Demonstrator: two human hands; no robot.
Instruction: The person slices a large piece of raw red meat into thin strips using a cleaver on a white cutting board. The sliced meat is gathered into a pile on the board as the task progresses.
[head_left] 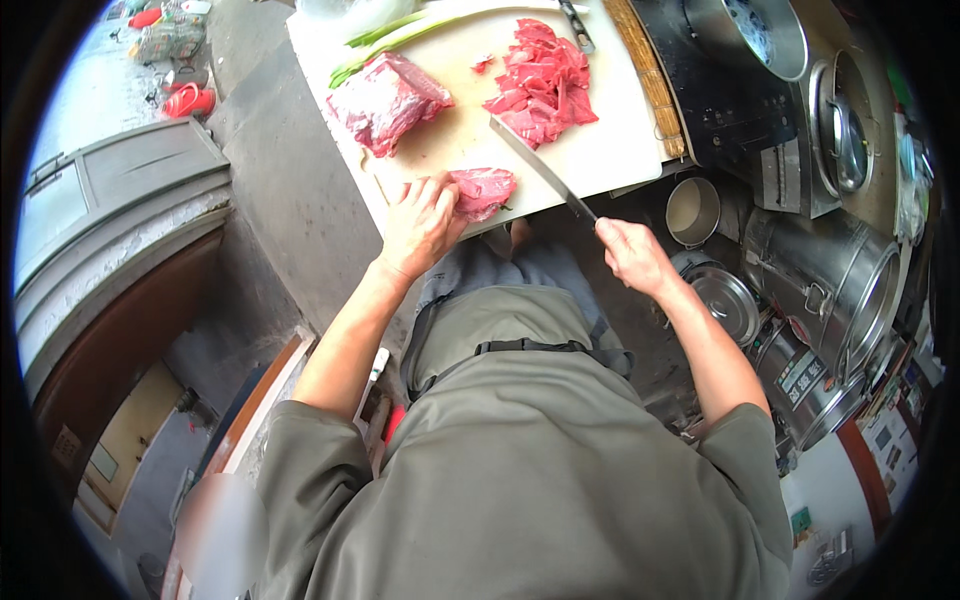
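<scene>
My left hand [422,218] presses with curled fingers on a small piece of red meat [484,192] near the front edge of a white cutting board [610,160]. In my right hand [632,256] is the dark handle of a long knife [545,172]. Its blade slants up and left over the board, the tip close to a pile of sliced meat [545,85]. A bigger chunk of raw meat [385,102] lies at the board's left. Between chunk and pile is a small scrap of meat [482,64].
Green onions [430,22] and a second knife [577,28] lie at the board's far side. A metal pot [790,50] stands beyond the black surface [715,100] at right. Below are a small pot [692,212] and large steel pots [830,265]. A doorway lies left.
</scene>
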